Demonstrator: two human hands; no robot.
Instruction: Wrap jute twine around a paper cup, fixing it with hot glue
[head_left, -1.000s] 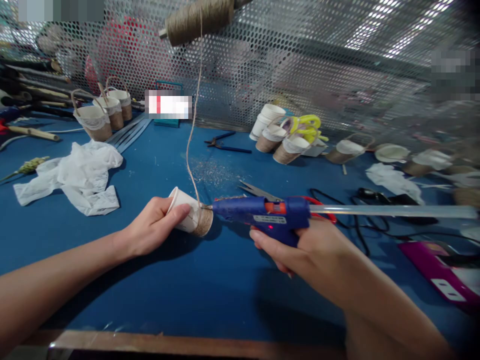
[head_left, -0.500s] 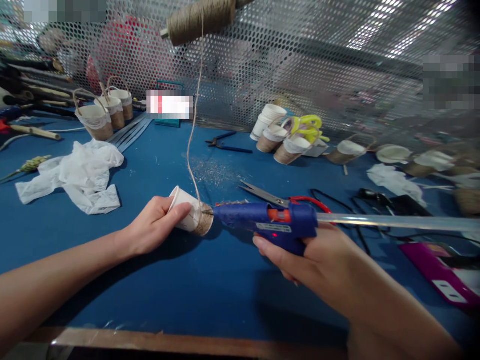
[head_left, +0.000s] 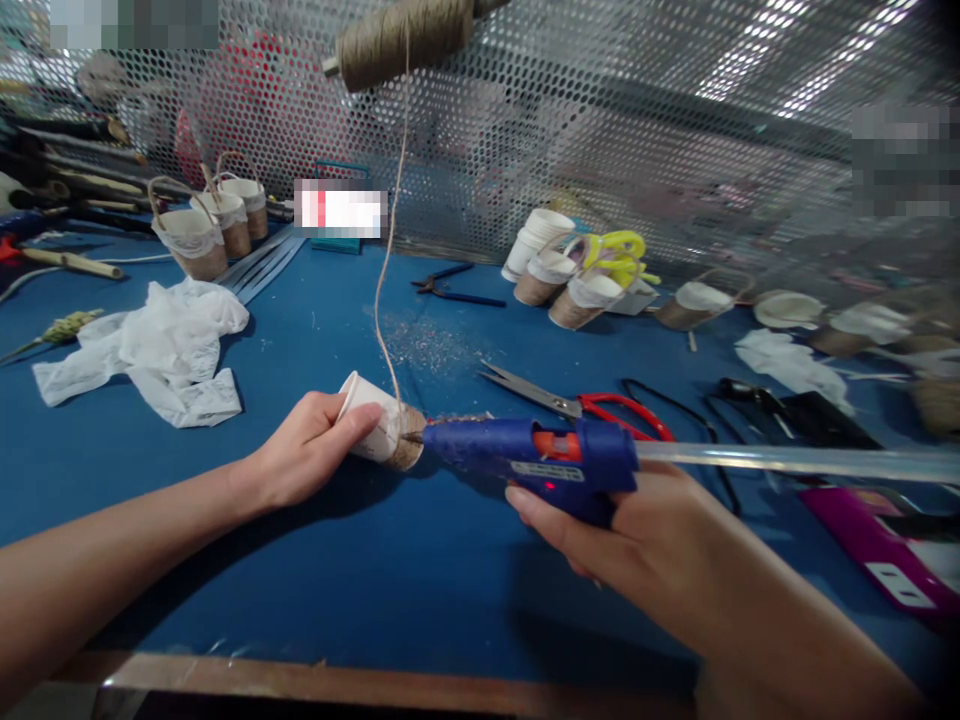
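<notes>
My left hand (head_left: pixel 311 450) grips a white paper cup (head_left: pixel 371 425) tilted on its side, its base toward the right. Brown twine is wrapped round the cup's base end, and a loose strand of twine (head_left: pixel 384 260) runs from there up to a spool (head_left: pixel 405 42). In my right hand (head_left: pixel 622 530) is a blue hot glue gun (head_left: pixel 517 450), its nozzle at the twine-wrapped part of the cup. A long clear glue stick (head_left: pixel 750 460) sticks out of the gun's back. Behind the gun lie scissors with red handles (head_left: pixel 630 412).
Pliers (head_left: pixel 457 287) lie on the blue tabletop (head_left: pixel 337 590). White lace (head_left: pixel 157 345) and twine-wrapped cups (head_left: pixel 193 245) are at left. Stacked white cups (head_left: pixel 534 240) and a yellow bundle (head_left: pixel 619 255) stand at back right. A purple object (head_left: pixel 862 550) and black cables are at right. Perforated metal forms the back.
The glue gun's nose has shifted slightly down and left along the cup's twine. My left hand and the cup stay nearly still.
</notes>
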